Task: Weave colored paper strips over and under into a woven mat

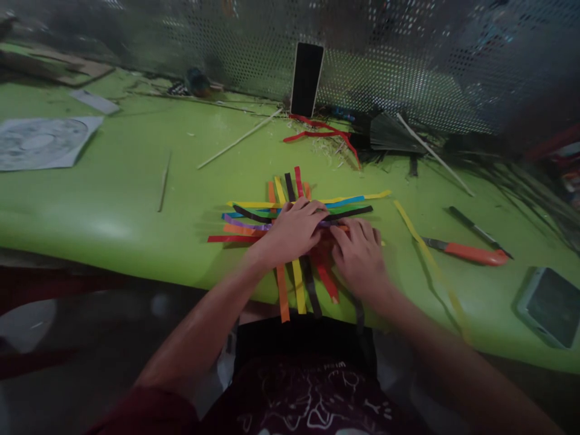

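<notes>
Coloured flat strips cross each other in a woven patch near the table's front edge. Across its middle lies my left hand (296, 228), fingers spread and bent over the strips, pressing them down. At the patch's right side my right hand (360, 251) has its fingers curled together on a strip by the purple and orange ones; its fingertips are partly hidden. A black strip (256, 214), a red strip (231, 238) and a yellow strip (298, 287) stick out of the patch. Both hands cover the centre of the weave.
Right of the hands lie a loose yellow strip (414, 232), an orange-handled knife (475, 254), a black pen-like tool (475, 226) and a phone (550, 307). Behind are red strips (317, 134), thin sticks (240, 139) and an upright phone (307, 78) against perforated metal. A printed sheet (49, 142) lies left.
</notes>
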The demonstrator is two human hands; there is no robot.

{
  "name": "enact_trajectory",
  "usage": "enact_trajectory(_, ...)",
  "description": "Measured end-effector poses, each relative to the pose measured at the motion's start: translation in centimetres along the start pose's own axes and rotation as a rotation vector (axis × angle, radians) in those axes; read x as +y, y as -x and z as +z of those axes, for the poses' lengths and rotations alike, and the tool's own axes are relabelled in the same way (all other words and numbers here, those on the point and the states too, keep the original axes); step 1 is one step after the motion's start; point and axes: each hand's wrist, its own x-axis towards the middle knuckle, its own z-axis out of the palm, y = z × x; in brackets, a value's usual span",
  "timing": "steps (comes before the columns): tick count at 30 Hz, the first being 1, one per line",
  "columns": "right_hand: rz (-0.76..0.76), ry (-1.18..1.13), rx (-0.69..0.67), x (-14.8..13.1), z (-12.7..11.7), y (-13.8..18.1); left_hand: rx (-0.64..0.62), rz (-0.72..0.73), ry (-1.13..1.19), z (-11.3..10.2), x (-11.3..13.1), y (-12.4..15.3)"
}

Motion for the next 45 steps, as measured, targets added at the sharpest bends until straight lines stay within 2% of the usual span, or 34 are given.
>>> enact_trajectory(6,0.036,-0.062,0.021,0.1,0.5,-0.1,0.008,0.022,0.042,0.0,-0.5,0.0)
enact_trajectory(23,0.002,-0.217,0.075,0.6,0.9,0.0,0.038,0.009,0.052,0.3,-0.4,0.2)
enact_trajectory(29,0.022,-0.293,0.028,1.0,1.0,-0.2,0.037,0.016,0.092,0.2,-0.6,0.2)
enact_trajectory(37,0.128,-0.557,-0.006,1.6,1.2,-0.8,0.048,-0.009,0.156,0.4,-0.9,0.3)
enact_trajectory(45,0.219,-0.660,-0.002,1.9,1.3,-1.3,0.055,-0.013,0.160,0.4,-1.0,0.4)
